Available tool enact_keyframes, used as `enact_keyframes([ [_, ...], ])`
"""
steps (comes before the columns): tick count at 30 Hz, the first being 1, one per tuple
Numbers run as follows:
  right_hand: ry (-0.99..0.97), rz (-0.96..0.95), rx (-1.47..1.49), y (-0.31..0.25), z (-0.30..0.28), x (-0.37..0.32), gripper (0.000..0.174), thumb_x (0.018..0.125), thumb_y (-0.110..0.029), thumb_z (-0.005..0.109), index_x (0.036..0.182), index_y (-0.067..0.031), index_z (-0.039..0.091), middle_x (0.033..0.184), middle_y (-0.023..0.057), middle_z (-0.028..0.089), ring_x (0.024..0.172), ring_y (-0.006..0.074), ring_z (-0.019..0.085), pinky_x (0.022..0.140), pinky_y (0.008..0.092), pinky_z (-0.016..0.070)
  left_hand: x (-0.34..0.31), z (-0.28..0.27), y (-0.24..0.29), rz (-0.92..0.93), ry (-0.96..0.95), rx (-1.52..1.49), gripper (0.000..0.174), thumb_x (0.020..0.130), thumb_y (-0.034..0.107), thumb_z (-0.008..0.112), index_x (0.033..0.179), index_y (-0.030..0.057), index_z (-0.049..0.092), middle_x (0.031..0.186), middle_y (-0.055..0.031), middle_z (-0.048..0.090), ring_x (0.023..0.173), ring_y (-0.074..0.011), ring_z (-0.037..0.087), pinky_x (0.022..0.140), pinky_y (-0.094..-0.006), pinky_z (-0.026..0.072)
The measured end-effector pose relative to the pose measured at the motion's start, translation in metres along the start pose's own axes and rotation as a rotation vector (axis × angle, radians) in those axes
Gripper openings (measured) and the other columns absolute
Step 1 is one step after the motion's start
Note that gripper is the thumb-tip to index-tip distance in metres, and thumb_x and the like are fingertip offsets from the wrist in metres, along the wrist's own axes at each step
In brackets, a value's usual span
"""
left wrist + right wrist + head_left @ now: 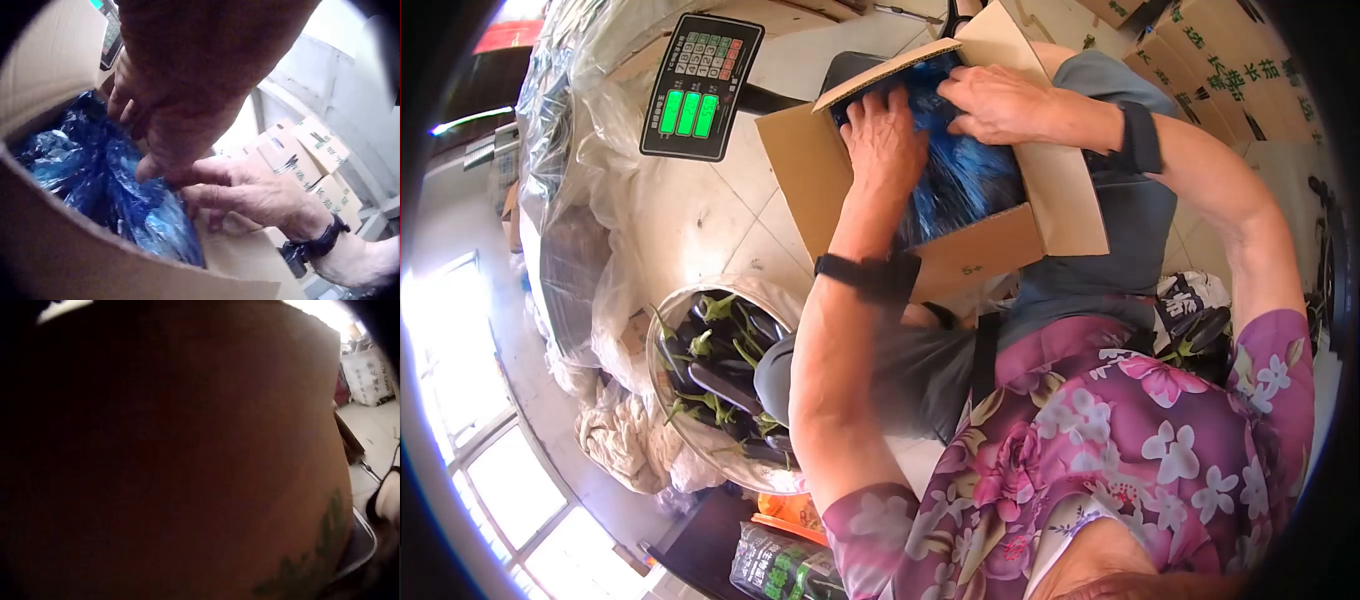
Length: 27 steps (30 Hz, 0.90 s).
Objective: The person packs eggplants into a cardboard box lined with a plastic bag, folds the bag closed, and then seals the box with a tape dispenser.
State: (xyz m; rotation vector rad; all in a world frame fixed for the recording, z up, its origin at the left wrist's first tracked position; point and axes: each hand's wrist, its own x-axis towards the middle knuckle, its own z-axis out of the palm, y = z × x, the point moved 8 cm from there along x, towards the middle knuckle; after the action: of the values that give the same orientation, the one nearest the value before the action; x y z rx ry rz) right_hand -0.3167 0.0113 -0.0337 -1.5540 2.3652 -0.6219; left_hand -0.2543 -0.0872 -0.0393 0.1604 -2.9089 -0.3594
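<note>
An open cardboard carton (980,262), flaps spread, holds a bundle wrapped in crinkled blue plastic film (965,185). My left hand (885,140) reaches into the carton near its far left corner, fingers extended over the film. Across from it, my right hand (1000,105) comes in over the right side, fingers slightly bent and touching the film by the carton wall. The left wrist view shows the blue film (103,172) bunched under both hands, with the right hand (256,194) at its edge. Carton cardboard (206,450) fills most of the right wrist view.
A scale display (690,88) with green readouts stands left of the carton. A lined round basket of eggplants (725,370) sits by the left knee. Printed cartons (1220,70) are stacked at the upper right. More eggplants (1200,335) lie beside a printed bag at right.
</note>
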Motion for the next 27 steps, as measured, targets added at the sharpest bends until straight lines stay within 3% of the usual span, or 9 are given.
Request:
enact_keyframes([
  [2, -0.341, 0.112, -0.123, 0.001, 0.019, 0.011, 0.024, 0.08, -0.016, 0.07, 0.096, -0.0002, 0.065, 0.094, 0.0177, 0.063, 0.088, 0.04, 0.06, 0.08, 0.0474, 0.0493, -0.003, 0.026, -0.022, -0.021, -0.078, -0.055, 0.033, 0.077, 0.011, 0.07, 0.109, 0.0056, 0.063, 0.105, -0.0196, 0.062, 0.103, -0.0411, 0.057, 0.084, -0.0552, 0.046],
  [5, -0.108, -0.173, 0.074, -0.01, 0.023, 0.006, 0.017, 0.082, -0.014, 0.067, 0.09, 0.0004, 0.063, 0.091, 0.0186, 0.065, 0.088, 0.0389, 0.062, 0.079, 0.0465, 0.0486, -0.007, 0.012, -0.011, 0.023, -0.084, -0.153, 0.014, 0.079, 0.011, 0.069, 0.093, 0.0058, 0.068, 0.092, -0.0176, 0.067, 0.091, -0.0409, 0.063, 0.079, -0.0511, 0.049],
  [7, -0.197, -0.11, 0.333, -0.02, 0.006, -0.004, 0.017, 0.084, -0.013, 0.065, 0.091, 0.0019, 0.06, 0.085, 0.0186, 0.063, 0.085, 0.0369, 0.061, 0.077, 0.0448, 0.0474, -0.018, -0.01, -0.002, -0.144, -0.268, -0.674, 0.015, 0.086, 0.013, 0.066, 0.095, 0.0019, 0.064, 0.077, -0.0106, 0.061, 0.073, -0.0196, 0.058, 0.068, -0.0352, 0.0486],
  [11, -0.563, -0.029, 0.582, -0.045, -0.023, -0.064, 0.022, 0.085, -0.008, 0.063, 0.104, 0.0004, 0.056, 0.078, 0.0147, 0.062, 0.074, 0.028, 0.06, 0.068, 0.0384, 0.0466, -0.043, -0.089, 0.046, -0.26, -0.461, -1.003, 0.012, 0.092, 0.01, 0.062, 0.095, -0.0005, 0.058, 0.071, -0.0044, 0.054, 0.067, -0.0135, 0.051, 0.062, -0.0305, 0.0465],
  [18, -0.744, -0.142, 0.275, -0.067, -0.015, -0.152, 0.019, 0.075, -0.014, 0.07, 0.092, -0.0067, 0.064, 0.07, 0.0081, 0.063, 0.067, 0.0293, 0.063, 0.062, 0.0402, 0.0447, -0.166, -0.08, 0.168, 0.458, -1.042, -0.907, 0.017, 0.087, 0.009, 0.066, 0.103, 0.0034, 0.061, 0.094, -0.0167, 0.064, 0.083, -0.0351, 0.064, 0.077, -0.0381, 0.0529],
  [19, -0.744, -0.278, 0.045, -0.075, -0.004, -0.169, 0.015, 0.072, -0.014, 0.069, 0.086, -0.0082, 0.066, 0.07, 0.0081, 0.063, 0.068, 0.0293, 0.063, 0.064, 0.0413, 0.0448, -0.164, -0.085, 0.171, 0.463, -1.046, -0.91, 0.017, 0.087, 0.009, 0.066, 0.103, 0.0034, 0.061, 0.094, -0.0167, 0.064, 0.083, -0.0351, 0.064, 0.077, -0.0381, 0.0529],
  [21, -0.664, -0.328, -0.011, -0.09, 0.001, -0.189, 0.012, 0.068, -0.014, 0.069, 0.08, -0.0093, 0.067, 0.072, 0.0107, 0.064, 0.07, 0.0307, 0.064, 0.064, 0.0426, 0.0466, -0.122, -0.121, 0.142, 0.243, -0.454, -1.046, 0.027, 0.082, 0.005, 0.068, 0.108, 0.0013, 0.059, 0.088, -0.0192, 0.061, 0.082, -0.0392, 0.061, 0.071, -0.0468, 0.0498],
  [23, -0.582, -0.401, -0.071, -0.091, 0.006, -0.195, 0.01, 0.064, -0.014, 0.068, 0.073, -0.0104, 0.068, 0.074, 0.0133, 0.065, 0.072, 0.032, 0.065, 0.064, 0.0438, 0.0483, -0.097, -0.133, 0.104, 0.122, -0.236, -0.731, 0.039, 0.08, 0.003, 0.07, 0.117, 0.0006, 0.058, 0.097, -0.0191, 0.06, 0.089, -0.0391, 0.06, 0.077, -0.0457, 0.0493],
  [27, -0.665, -0.126, 0.34, -0.046, -0.01, -0.208, 0.015, 0.074, -0.016, 0.067, 0.083, -0.0042, 0.069, 0.08, 0.0139, 0.068, 0.076, 0.0294, 0.067, 0.066, 0.0415, 0.0497, -0.101, -0.105, 0.05, -0.037, -0.317, -0.579, 0.041, 0.083, 0.009, 0.072, 0.121, 0.0019, 0.06, 0.11, -0.0186, 0.063, 0.096, -0.0334, 0.065, 0.079, -0.0393, 0.0531],
])
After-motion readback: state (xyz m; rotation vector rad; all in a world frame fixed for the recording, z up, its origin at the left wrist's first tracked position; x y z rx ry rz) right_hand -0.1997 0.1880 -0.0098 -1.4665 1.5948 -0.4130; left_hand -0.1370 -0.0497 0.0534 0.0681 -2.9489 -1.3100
